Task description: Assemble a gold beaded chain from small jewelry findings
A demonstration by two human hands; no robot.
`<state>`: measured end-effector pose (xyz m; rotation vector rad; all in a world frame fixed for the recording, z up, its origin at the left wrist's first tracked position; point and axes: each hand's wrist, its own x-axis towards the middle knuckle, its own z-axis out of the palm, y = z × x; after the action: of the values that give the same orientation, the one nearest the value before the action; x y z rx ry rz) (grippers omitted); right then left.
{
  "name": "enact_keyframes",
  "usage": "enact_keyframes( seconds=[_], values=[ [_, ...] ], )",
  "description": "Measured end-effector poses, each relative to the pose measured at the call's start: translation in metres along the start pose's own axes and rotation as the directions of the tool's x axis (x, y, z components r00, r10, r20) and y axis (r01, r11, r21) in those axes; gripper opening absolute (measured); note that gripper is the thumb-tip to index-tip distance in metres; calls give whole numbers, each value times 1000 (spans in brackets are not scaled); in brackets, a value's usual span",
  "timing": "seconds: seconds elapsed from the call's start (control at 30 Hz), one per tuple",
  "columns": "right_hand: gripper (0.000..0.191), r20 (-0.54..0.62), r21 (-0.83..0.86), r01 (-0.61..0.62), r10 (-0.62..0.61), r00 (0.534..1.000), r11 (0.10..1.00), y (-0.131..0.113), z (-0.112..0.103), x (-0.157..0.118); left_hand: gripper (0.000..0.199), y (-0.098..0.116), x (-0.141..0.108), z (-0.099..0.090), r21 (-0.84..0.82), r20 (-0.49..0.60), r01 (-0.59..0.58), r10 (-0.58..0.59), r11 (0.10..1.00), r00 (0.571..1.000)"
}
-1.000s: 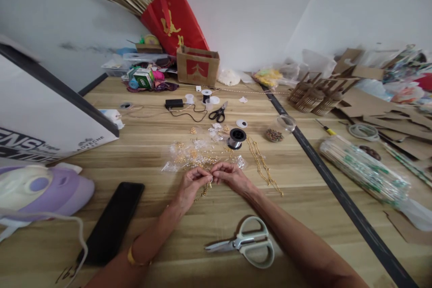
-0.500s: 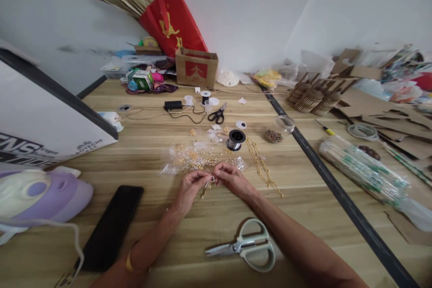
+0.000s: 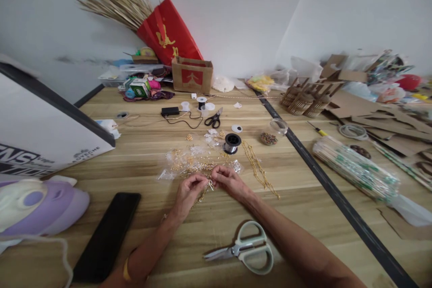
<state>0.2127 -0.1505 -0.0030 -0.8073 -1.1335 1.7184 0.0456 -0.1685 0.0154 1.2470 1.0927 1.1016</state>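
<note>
Both hands meet at the middle of the wooden table [image 3: 162, 234]. My left hand [image 3: 189, 192] is pinched around a small silvery piece [image 3: 210, 184] with thin prongs; a fine gold chain [image 3: 201, 198] hangs below its fingers. My right hand [image 3: 228, 181] is also closed in a pinch, touching the right side of the same small piece. Just beyond the fingertips lie small plastic bags with gold and silvery beads [image 3: 189, 158]. A black spool of wire [image 3: 232, 143] stands behind them. To the right lies a gold bead chain [image 3: 258, 166].
Large pale-handled scissors [image 3: 253, 248] lie between my forearms. A black phone [image 3: 107, 236] and a purple-white device [image 3: 43, 207] are at the left. Small black scissors [image 3: 213, 119], a bead cup [image 3: 269, 138] and wrapped sticks [image 3: 356, 168] lie farther off.
The camera view has shifted slightly, so the table objects appear a little to the left. Both hands keep their pinch, and the silvery piece shows slightly more below the fingertips.
</note>
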Motion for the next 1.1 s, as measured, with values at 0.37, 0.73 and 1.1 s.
enact_keyframes(
  seconds=[0.37,0.73,1.1],
  values=[
    [28,-7,-44,-21,21,1000,999,1,-4,1,9,-4,1,-2,-14,-55,46,-47,999,997],
    [23,-22,-83,-11,10,1000,996,0,-4,2,9,-9,3,-3,-81,-37,21,-24,997,999],
    [19,-21,-17,-17,17,1000,1000,4,-6,2,7,-13,0,-1,37,26,-58,57,998,998]
  ],
)
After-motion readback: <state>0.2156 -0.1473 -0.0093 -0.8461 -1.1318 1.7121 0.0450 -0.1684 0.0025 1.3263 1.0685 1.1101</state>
